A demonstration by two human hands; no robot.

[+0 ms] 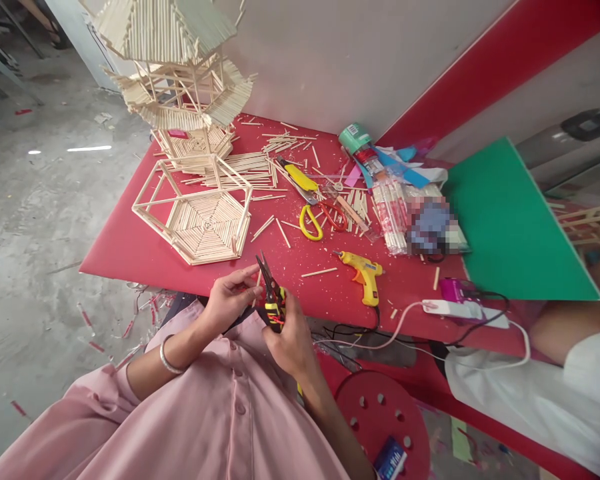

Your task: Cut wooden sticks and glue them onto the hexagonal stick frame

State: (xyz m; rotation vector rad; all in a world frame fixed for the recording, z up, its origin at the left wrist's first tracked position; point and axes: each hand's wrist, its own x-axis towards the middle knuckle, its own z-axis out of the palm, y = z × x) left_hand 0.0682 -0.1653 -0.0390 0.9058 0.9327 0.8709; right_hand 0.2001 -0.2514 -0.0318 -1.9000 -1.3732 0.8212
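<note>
My right hand (291, 337) is wrapped round the yellow-and-black handles of a pair of pliers (274, 298), whose long dark jaws point up and away from me. Beside the jaws, my left hand (233, 297) pinches a short thin wooden stick (259, 280). Just beyond my hands, a six-sided frame of glued sticks (207, 230) with a slatted floor rests on the red table (285, 287). Behind it at the left stands a taller tiered stick model (185, 87) with sloping roofs.
Right of my hands lies a yellow glue gun (364, 275). Scissors (311, 223), a yellow utility knife (300, 178) and loose sticks (245, 170) are strewn mid-table. Bagged sticks (391, 213), a green board (525, 227) and a power strip (465, 312) are on the right, beside another person's sleeve (540, 393).
</note>
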